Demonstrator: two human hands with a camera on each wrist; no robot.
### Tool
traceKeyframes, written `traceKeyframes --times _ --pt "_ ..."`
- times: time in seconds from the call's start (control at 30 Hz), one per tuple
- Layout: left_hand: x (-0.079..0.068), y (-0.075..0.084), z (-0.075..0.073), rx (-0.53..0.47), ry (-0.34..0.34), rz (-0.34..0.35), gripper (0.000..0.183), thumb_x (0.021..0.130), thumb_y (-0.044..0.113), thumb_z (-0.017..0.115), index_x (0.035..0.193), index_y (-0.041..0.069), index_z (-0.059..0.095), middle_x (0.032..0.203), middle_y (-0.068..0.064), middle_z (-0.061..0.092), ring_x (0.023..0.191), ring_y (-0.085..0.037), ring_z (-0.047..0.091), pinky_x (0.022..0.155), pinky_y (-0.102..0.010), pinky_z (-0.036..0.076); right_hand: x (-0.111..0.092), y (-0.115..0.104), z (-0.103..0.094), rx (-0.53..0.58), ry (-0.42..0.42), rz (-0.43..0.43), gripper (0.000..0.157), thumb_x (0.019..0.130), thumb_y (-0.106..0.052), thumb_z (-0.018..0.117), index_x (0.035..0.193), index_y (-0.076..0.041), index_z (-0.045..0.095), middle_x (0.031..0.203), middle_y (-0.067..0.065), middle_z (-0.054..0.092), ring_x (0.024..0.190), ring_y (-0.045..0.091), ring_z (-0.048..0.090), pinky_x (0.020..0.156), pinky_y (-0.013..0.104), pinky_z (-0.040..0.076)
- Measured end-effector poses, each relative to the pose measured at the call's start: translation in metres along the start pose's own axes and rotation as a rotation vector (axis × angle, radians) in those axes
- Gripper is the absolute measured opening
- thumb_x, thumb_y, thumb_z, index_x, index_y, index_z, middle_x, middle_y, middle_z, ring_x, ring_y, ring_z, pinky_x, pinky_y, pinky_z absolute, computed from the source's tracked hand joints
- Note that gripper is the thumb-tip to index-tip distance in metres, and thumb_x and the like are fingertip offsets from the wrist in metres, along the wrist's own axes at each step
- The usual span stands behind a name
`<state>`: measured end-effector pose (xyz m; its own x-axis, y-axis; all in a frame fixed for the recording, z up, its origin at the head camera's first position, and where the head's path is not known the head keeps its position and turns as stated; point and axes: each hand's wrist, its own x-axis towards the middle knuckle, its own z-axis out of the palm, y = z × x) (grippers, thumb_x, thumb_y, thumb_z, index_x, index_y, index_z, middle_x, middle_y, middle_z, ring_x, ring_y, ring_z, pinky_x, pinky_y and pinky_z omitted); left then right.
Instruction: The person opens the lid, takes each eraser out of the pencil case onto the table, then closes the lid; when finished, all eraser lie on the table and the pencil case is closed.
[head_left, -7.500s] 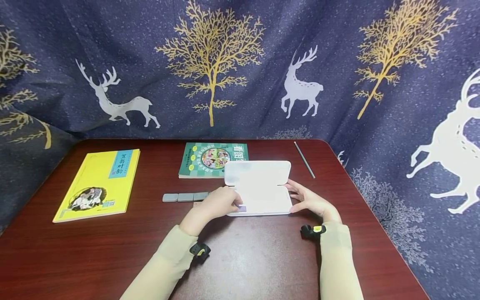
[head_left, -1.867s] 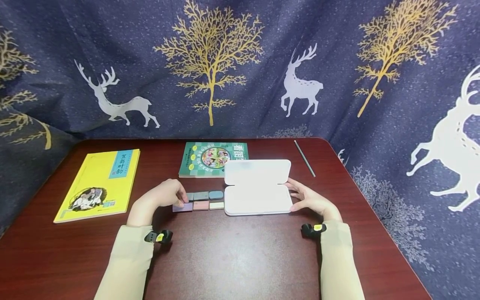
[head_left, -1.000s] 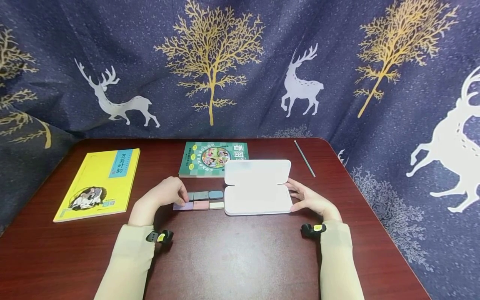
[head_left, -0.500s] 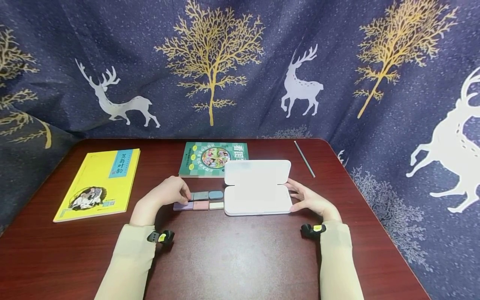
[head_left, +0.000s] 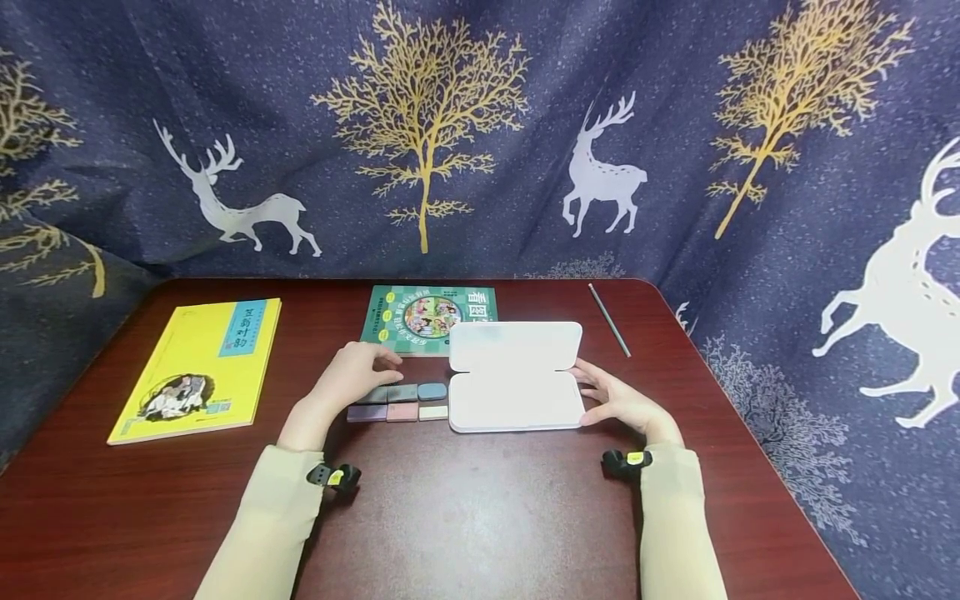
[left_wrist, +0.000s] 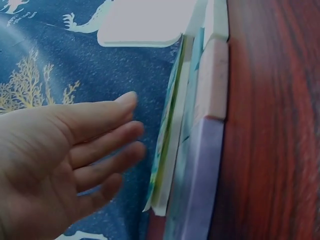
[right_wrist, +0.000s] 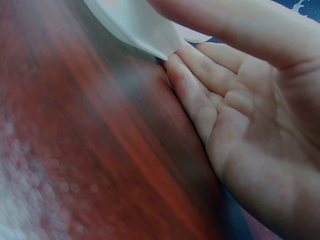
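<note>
My left hand (head_left: pixel 351 377) hovers over the left end of two rows of small erasers, fingers loosely bent and holding nothing. The front row has a purple eraser (head_left: pixel 367 413), a pink eraser (head_left: pixel 402 412) and a cream eraser (head_left: pixel 432 412). Behind them lie a grey eraser (head_left: pixel 402 393) and a blue eraser (head_left: pixel 431 391); the hand hides part of this back row. To their right a white pencil case (head_left: pixel 516 402) lies with its lid raised. My right hand (head_left: pixel 619 400) holds its right end, thumb at the front corner and fingers along the side.
A green book (head_left: pixel 397 321) lies behind the case, partly covered by the lid. At the far left is a yellow book (head_left: pixel 198 367), and a pencil (head_left: pixel 609 320) lies at the back right. A dark blue patterned cloth (head_left: pixel 480 150) hangs behind the table.
My left hand has let go of the purple eraser, rising and shifting right. Earlier it was at the case's left side; the purple eraser now sits in the front row. The right hand stays put.
</note>
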<state>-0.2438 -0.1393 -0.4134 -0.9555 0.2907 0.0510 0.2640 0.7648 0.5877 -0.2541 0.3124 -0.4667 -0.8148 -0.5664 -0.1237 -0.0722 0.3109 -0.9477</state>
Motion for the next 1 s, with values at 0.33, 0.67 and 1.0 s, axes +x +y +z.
traceKeyframes --times 0.33,0.67,1.0 --pt "0.019 0.022 0.016 -0.126 0.115 -0.014 0.036 0.091 0.017 0.069 0.124 0.001 0.065 0.117 -0.017 0.069 0.107 -0.033 0.066 0.09 -0.046 0.055 0.0 0.0 -0.001 0.0 0.0 0.014 0.103 0.078 -0.01 0.078 0.156 -0.004 0.012 0.157 0.029 0.021 0.142 0.05 0.025 0.098 0.011 0.04" --pt "0.04 0.04 0.03 -0.201 0.154 0.012 0.047 0.093 0.016 0.065 0.138 0.004 0.054 0.132 -0.017 0.062 0.123 -0.036 0.057 0.101 -0.048 0.048 0.001 0.0 -0.002 -0.006 -0.003 -0.006 0.102 0.078 -0.007 0.077 0.156 -0.005 0.012 0.157 0.028 0.022 0.141 0.049 0.026 0.098 0.012 0.04" --pt "0.053 0.045 0.04 -0.222 0.134 0.032 0.043 0.096 0.014 0.061 0.137 0.003 0.055 0.131 -0.017 0.062 0.12 -0.035 0.059 0.1 -0.045 0.05 0.0 0.0 0.0 -0.008 0.003 -0.01 0.102 0.077 -0.007 0.078 0.156 -0.004 0.013 0.156 0.029 0.024 0.142 0.047 0.025 0.1 0.011 0.039"
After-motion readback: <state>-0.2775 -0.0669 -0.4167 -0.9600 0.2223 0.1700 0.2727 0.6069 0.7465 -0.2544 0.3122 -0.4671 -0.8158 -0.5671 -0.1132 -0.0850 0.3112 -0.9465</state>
